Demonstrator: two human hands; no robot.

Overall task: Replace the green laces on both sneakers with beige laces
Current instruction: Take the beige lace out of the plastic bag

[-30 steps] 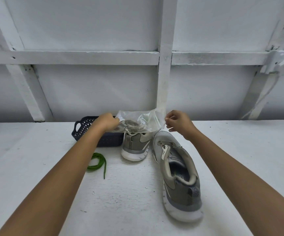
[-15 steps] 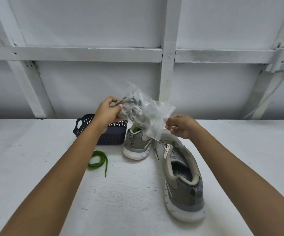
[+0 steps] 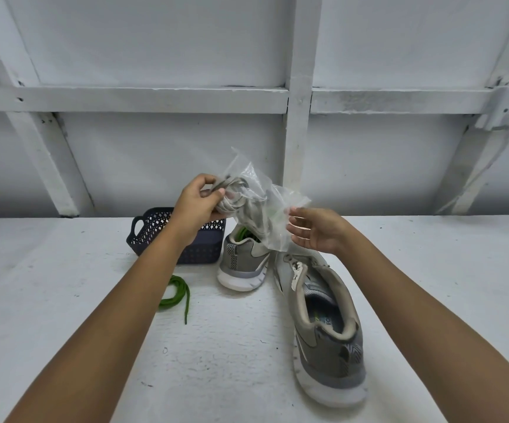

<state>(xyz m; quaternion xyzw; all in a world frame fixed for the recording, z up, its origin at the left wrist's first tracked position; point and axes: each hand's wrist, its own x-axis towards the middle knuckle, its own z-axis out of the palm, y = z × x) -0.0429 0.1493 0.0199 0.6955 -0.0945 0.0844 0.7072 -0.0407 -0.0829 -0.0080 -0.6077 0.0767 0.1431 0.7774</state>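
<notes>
One bag of beige laces sits in the left hand's fingers.

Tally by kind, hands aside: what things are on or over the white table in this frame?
Grey sneakers: 2
Loose green lace: 1
Clear plastic bag of beige laces: 1
Dark blue perforated plastic basket: 1
Total: 5

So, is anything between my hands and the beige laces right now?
Yes, the clear plastic bag. The beige laces sit bundled inside it; your left hand grips that bundled end and your right hand touches the bag's lower edge. Whether any lace is already out, I cannot tell.
</notes>
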